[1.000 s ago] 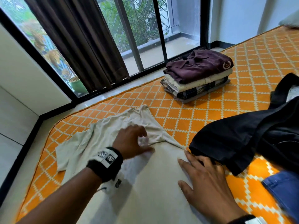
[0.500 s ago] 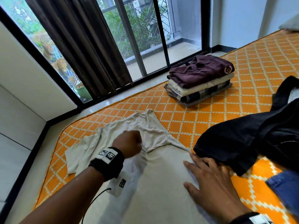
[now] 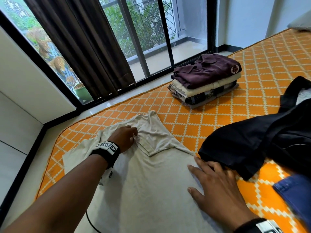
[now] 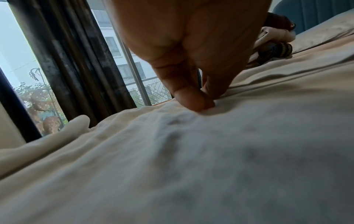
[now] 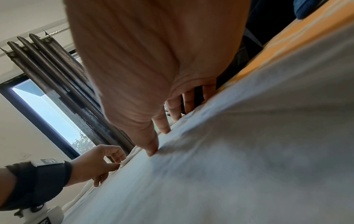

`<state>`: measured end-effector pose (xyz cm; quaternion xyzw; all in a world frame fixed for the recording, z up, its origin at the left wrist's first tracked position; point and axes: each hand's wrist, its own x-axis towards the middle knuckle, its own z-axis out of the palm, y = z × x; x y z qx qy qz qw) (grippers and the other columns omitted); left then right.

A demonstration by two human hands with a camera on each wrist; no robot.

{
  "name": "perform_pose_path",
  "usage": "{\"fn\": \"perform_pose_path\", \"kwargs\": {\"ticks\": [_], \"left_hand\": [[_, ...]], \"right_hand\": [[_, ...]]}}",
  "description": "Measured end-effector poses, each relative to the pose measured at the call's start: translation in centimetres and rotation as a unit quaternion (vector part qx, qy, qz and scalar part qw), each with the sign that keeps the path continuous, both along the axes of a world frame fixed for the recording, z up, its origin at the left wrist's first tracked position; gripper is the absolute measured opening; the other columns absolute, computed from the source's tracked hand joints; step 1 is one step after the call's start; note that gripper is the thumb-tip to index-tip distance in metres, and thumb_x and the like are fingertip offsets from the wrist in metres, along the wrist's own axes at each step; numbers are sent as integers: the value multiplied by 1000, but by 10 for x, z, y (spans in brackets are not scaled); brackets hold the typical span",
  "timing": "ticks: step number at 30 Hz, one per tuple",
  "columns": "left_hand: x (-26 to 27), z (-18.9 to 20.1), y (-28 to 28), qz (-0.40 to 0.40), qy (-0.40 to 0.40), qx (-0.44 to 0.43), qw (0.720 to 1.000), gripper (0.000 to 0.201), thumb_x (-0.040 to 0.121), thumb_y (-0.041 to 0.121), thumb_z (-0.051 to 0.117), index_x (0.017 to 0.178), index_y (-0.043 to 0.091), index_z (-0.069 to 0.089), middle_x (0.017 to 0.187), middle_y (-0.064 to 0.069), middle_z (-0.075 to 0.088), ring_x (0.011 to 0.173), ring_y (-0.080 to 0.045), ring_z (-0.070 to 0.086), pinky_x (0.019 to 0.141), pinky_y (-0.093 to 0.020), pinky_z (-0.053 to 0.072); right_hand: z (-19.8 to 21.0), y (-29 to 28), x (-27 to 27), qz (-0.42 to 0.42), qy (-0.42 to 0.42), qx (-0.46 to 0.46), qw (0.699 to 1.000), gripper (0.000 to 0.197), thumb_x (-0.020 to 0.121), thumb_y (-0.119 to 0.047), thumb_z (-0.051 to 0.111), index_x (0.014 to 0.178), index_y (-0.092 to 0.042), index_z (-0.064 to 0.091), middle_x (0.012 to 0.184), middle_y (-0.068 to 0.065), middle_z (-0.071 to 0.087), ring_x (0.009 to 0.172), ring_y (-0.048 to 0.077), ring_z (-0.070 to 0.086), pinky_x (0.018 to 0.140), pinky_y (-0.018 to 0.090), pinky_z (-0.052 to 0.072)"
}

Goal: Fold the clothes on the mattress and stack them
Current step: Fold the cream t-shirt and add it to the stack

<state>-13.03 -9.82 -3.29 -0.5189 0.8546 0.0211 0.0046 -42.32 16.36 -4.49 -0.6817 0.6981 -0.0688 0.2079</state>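
Observation:
A cream T-shirt (image 3: 151, 182) lies spread on the orange patterned mattress (image 3: 193, 118), collar away from me. My left hand (image 3: 125, 137) sits at the collar's left side and pinches the cloth between thumb and finger, seen close in the left wrist view (image 4: 199, 104) and from the side (image 5: 116, 165). My right hand (image 3: 217, 180) lies flat with fingers spread on the shirt's right side (image 5: 153, 145). A stack of folded clothes (image 3: 205, 79), maroon shirt on top, stands further back.
A black garment (image 3: 252, 145) lies crumpled at the right, its edge touching my right fingers. Blue jeans (image 3: 296, 197) lie at the lower right. Dark curtains (image 3: 80, 47) and a barred window run along the mattress's far side, with a strip of floor between.
My left hand shifted left along the collar and went from a closed fist to a fine pinch on the cloth. My right hand stayed flat on the shirt.

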Motion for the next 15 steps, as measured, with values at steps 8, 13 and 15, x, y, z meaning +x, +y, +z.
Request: {"fn": "perform_pose_path", "kwargs": {"ticks": [8, 13, 15], "left_hand": [[15, 2, -12, 29, 55, 24, 998, 16, 92, 12, 74, 85, 26, 70, 90, 7, 71, 67, -7, 64, 62, -22, 52], [16, 5, -11, -22, 26, -2, 999, 9, 93, 16, 72, 91, 22, 66, 92, 6, 66, 78, -17, 63, 72, -35, 57], [18, 7, -9, -61, 24, -43, 997, 8, 93, 17, 72, 92, 22, 65, 95, 6, 64, 74, -17, 60, 68, -37, 57]], "right_hand": [[0, 0, 1, -2, 4, -4, 1000, 72, 100, -67, 40, 162, -44, 12, 171, -19, -9, 153, 16, 9, 116, 44, 21], [1, 0, 1, -7, 2, -5, 1000, 72, 100, -67, 39, 162, -45, 12, 171, -19, -9, 152, 16, 9, 116, 44, 20], [1, 0, 1, -6, 2, -6, 1000, 72, 100, -67, 39, 162, -45, 12, 171, -19, -9, 152, 15, 9, 116, 44, 20]]}}
